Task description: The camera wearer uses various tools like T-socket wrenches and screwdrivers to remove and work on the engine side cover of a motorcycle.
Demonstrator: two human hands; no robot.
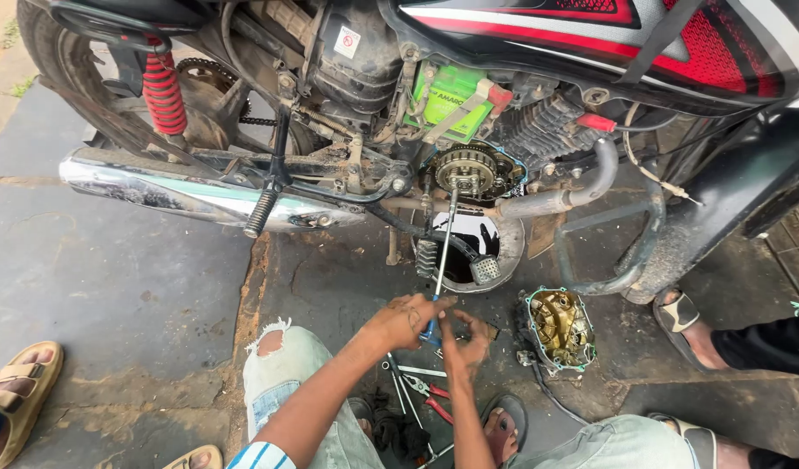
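Note:
My left hand (405, 320) is closed around the blue handle of a long screwdriver (445, 243). Its shaft runs up to the exposed clutch assembly (465, 171) on the motorcycle's engine. My right hand (465, 339) sits just right of the handle with its fingers curled; whether they pinch anything is hidden. Both hands hover low over the ground in front of a round metal drain pan (514, 247) under the engine.
The removed engine side cover (560, 328) lies on the ground at the right. Red-handled pliers (434, 399) and wrenches lie between my knees. The chrome exhaust (174, 191), footpeg (259, 213) and crash guard (629, 260) jut out. Other people's sandalled feet (17, 391) (681, 314) stand on both sides.

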